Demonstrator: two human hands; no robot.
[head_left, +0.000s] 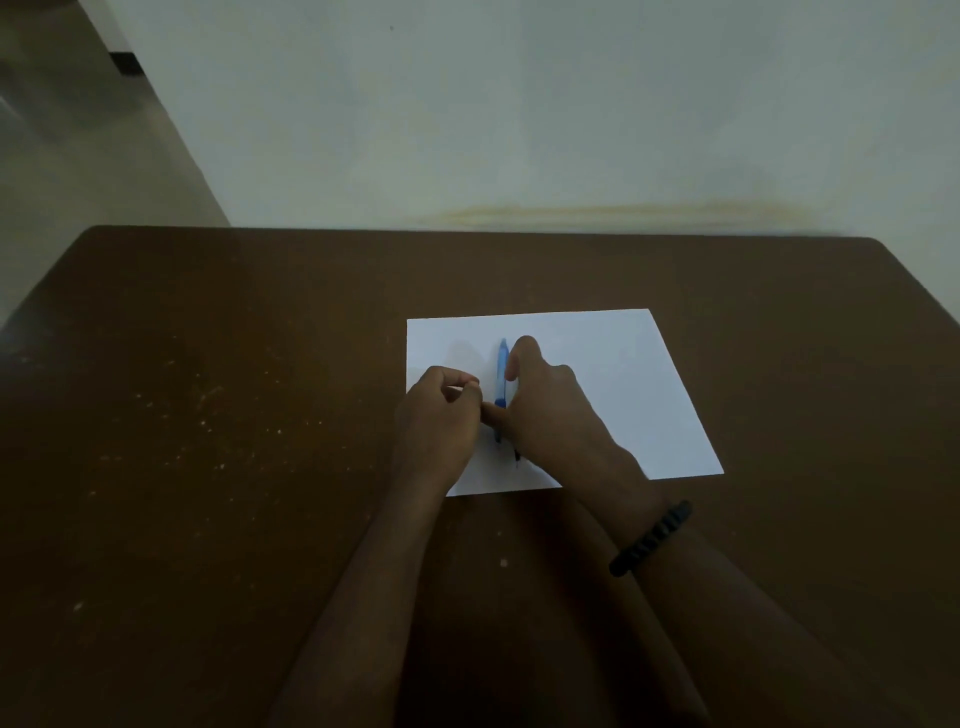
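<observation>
A white sheet of paper (613, 384) lies on the brown table (234, 415). On it lies a blue pen (502, 371), pointing away from me, with its dark tip toward me. My right hand (545, 410) covers the pen's right side and pinches the barrel between thumb and forefinger. A thin dark tip (517, 457) pokes out from under that palm; I cannot tell what it belongs to. My left hand (441, 415) rests on the paper's left part, close against the pen. Its fingers are curled with the tips pressed together, and whether they hold anything is hidden.
A black beaded bracelet (652, 538) is on my right wrist. The table's far edge meets a pale wall (519, 130), and its left edge drops off to the floor (78, 156). Pale specks dot the tabletop on the left.
</observation>
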